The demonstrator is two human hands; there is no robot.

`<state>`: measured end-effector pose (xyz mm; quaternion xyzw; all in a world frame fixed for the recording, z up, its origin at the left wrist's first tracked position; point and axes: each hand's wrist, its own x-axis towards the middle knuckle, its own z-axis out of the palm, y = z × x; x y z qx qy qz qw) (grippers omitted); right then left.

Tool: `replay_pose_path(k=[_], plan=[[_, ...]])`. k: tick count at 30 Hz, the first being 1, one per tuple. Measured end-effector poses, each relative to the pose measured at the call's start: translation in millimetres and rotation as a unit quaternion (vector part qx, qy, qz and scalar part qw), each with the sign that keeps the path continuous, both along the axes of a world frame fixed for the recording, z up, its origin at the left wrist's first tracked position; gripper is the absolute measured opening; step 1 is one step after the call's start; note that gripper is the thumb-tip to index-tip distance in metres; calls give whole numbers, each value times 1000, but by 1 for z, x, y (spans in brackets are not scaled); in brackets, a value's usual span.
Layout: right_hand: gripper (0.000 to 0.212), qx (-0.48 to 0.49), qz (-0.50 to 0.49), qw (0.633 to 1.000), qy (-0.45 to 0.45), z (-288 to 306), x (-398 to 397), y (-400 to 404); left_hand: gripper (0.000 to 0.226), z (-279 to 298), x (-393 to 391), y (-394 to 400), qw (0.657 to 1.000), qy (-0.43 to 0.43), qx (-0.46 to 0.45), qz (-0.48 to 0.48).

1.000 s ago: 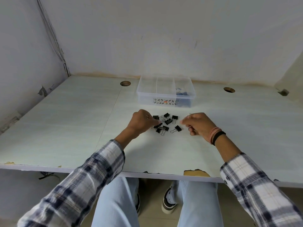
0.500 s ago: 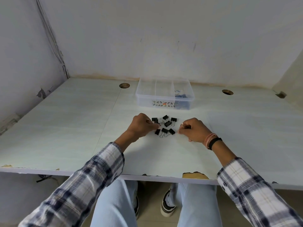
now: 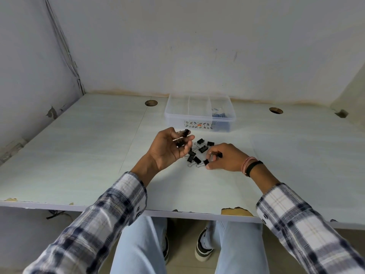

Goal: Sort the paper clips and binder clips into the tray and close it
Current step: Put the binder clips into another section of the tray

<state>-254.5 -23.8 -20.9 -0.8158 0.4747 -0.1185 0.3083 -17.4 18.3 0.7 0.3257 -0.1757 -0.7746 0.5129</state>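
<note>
A clear plastic tray (image 3: 177,115) with three compartments stands open at the back of the desk. Blue paper clips (image 3: 220,115) lie in its right compartment; the other two look bare. Several black binder clips (image 3: 197,153) lie in a loose cluster in front of the tray. My left hand (image 3: 167,149) is raised just above the cluster's left side, palm turned up, holding two black binder clips (image 3: 182,138) in its curled fingers. My right hand (image 3: 227,159) rests on the desk at the cluster's right side and pinches one black binder clip (image 3: 217,154).
The pale desk (image 3: 79,155) has two round cable holes (image 3: 151,103) at the back and a chipped front edge (image 3: 236,211). Walls close in behind and on both sides. No lid for the tray is in view.
My left hand has lifted off the desk and turned palm up with binder clips in it. My right hand has slid in to the cluster and pinched a clip.
</note>
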Motion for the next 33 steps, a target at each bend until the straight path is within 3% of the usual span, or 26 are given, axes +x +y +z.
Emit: replay_pose_path(k=[4, 6, 8, 11, 12, 14, 18, 21, 25, 27, 31, 33], plan=[[20, -8, -66, 996, -62, -6, -2, 5, 44, 2, 4, -1, 999, 28, 11, 11], [17, 77, -105, 970, -207, -8, -4, 8, 38, 2, 4, -3, 999, 16, 26, 23], [5, 200, -131, 875, -421, -4, -7, 6, 35, 2, 2, -6, 998, -14, 43, 32], [13, 356, -179, 668, -629, 9, -11, -5, 35, 5, -5, -14, 997, -49, 48, 43], [21, 386, -184, 621, -657, 15, -10, -8, 34, 9, -7, -18, 996, -56, 46, 49], [30, 411, -191, 579, -677, 27, -4, -15, 33, 18, -12, -29, 995, -68, 38, 63], [24, 419, -243, 567, -666, 60, 19, -35, 49, 47, -23, -65, 991, -106, 31, 68], [22, 386, -298, 601, -634, 90, 37, -61, 55, 71, -32, -97, 987, -142, 42, 55], [50, 372, -309, 670, -564, 112, 52, -106, 59, 90, -36, -139, 982, -173, 33, 65], [64, 371, -300, 694, -539, 115, 55, -124, 49, 95, -37, -150, 978, -204, 5, 50], [81, 385, -268, 711, -523, 110, 50, -143, 50, 92, -32, -162, 982, -182, -15, 47], [79, 377, -268, 713, -528, 109, 45, -138, 41, 88, -28, -158, 984, -171, -29, 47]])
